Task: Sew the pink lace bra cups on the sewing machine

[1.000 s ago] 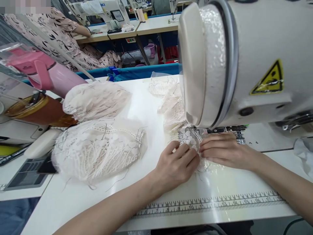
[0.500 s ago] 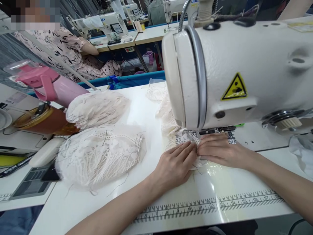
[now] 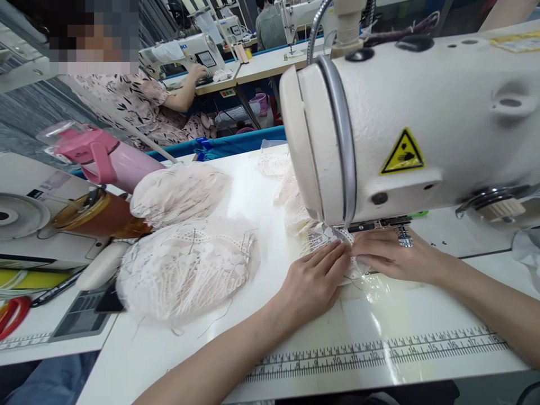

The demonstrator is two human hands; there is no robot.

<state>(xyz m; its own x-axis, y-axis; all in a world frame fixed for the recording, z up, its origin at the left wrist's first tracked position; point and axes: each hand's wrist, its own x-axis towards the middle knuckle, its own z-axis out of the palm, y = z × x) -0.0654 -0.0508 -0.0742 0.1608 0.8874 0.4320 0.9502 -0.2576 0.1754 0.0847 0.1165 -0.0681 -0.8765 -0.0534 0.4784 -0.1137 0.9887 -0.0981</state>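
Both hands lie flat, fingers nearly straight, on a small lace piece [image 3: 333,239] under the head of the white sewing machine [image 3: 413,124]: the left hand [image 3: 314,281] presses its near edge, and the right hand [image 3: 390,256] pins it just beside the presser foot [image 3: 404,236], neither gripping anything. To the left on the white table [image 3: 253,197] sit two heaps of lace pieces [image 3: 188,267] (loose threads trailing), with a printed ruler strip [image 3: 375,354] along the front edge.

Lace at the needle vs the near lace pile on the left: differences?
The lace piece lies flat under the sewing machine, pinned by left hand and right hand; the lace pile is mounded and untouched. The piece shows far less area than the pile. Both are pale openwork lace.
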